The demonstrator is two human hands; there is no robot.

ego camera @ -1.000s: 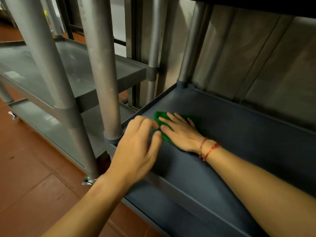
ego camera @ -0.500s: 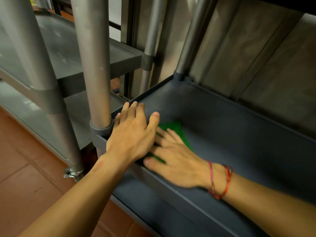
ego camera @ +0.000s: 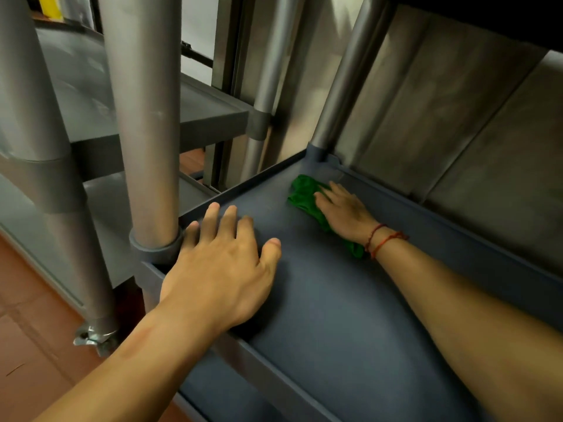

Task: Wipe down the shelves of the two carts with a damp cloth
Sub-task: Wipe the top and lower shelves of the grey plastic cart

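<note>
A dark blue-grey cart shelf (ego camera: 320, 300) with a raised rim fills the lower right. My right hand (ego camera: 347, 208) lies flat on a green cloth (ego camera: 304, 193), pressing it onto the shelf near the far left corner. Red string bracelets circle that wrist. My left hand (ego camera: 222, 269) rests palm down on the shelf's near left corner beside a grey post (ego camera: 146, 132), fingers spread, holding nothing. A second grey cart (ego camera: 91, 95) with two shelves stands to the left.
Grey posts (ego camera: 341, 86) rise at the shelf corners. Another shelf overhangs at the top right. A metal wall panel (ego camera: 457, 123) runs behind the cart. Red floor tiles (ego camera: 27, 345) and a caster (ego camera: 94, 339) lie lower left.
My right hand has slid the green cloth from the near left edge of the shelf away toward the far corner. My left hand has stayed at the near corner.
</note>
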